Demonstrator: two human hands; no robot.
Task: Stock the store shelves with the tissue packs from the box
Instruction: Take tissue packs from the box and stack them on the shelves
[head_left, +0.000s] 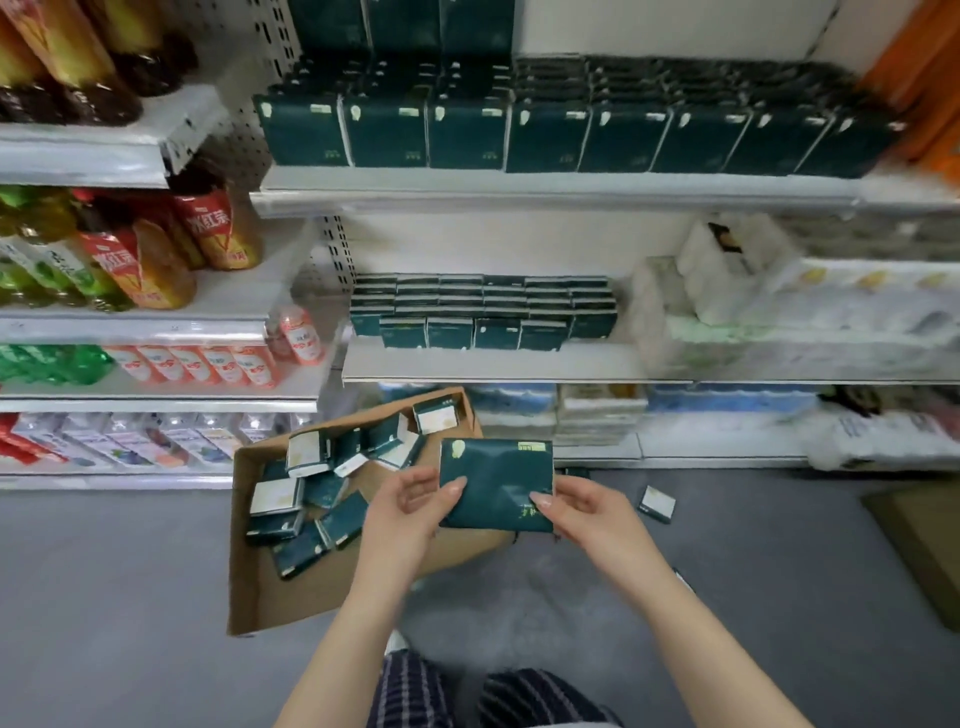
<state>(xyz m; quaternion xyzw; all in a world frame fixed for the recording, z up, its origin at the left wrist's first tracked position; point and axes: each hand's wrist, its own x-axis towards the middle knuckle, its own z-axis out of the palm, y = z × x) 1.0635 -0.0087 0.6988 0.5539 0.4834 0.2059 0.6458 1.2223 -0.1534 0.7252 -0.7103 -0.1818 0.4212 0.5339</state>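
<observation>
Both hands hold one dark green tissue pack (496, 480) upright in front of me, above the floor. My left hand (410, 506) grips its left edge with the thumb on the front. My right hand (582, 512) pinches its lower right corner. An open cardboard box (249, 597) lies on the floor to the left with several green packs (306, 512) loose inside. Rows of the same packs fill the upper shelf (545, 189). More packs (483, 312) cover the left part of the middle shelf (493, 366).
One stray pack (657, 503) lies on the grey floor to the right. Drink bottles (156, 260) fill the shelves at left. White tissue bundles (727, 291) sit on the middle shelf's right side. A flat cardboard piece (924, 545) lies far right. My striped trousers (467, 691) are below.
</observation>
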